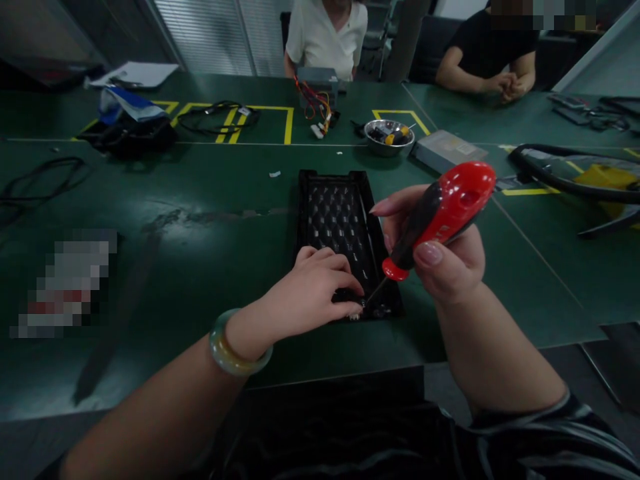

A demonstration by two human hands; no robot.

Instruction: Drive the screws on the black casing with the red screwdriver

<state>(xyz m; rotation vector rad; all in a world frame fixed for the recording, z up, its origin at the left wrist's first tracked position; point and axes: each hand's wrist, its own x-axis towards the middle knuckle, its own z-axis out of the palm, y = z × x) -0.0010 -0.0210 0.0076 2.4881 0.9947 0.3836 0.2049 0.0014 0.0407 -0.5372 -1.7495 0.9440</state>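
Under the spread fingers of the left hand [313, 293] lies a flat black rectangular plastic panel with a perforated grid face [340, 227], resting on the dark green table mat [200, 233]. Those fingers are pressed flat and slightly apart on the panel's near end, holding nothing, only bearing down. Just right of them, the right hand [445, 257] has its fingers curled closed around a red and black plastic-handled screwdriver [437, 213], thumb laid along the handle. The tool is tilted, its thin metal shaft running down and left to the panel's near right corner, right beside the left fingertips. A pale green jade-like bangle [233, 350] circles the left wrist. Well beyond the fingers stands a round shiny metal bowl [389, 137] with small tools inside, and a grey flat metal drive box [447, 150] just right of it. Two other people sit at the table's far side.
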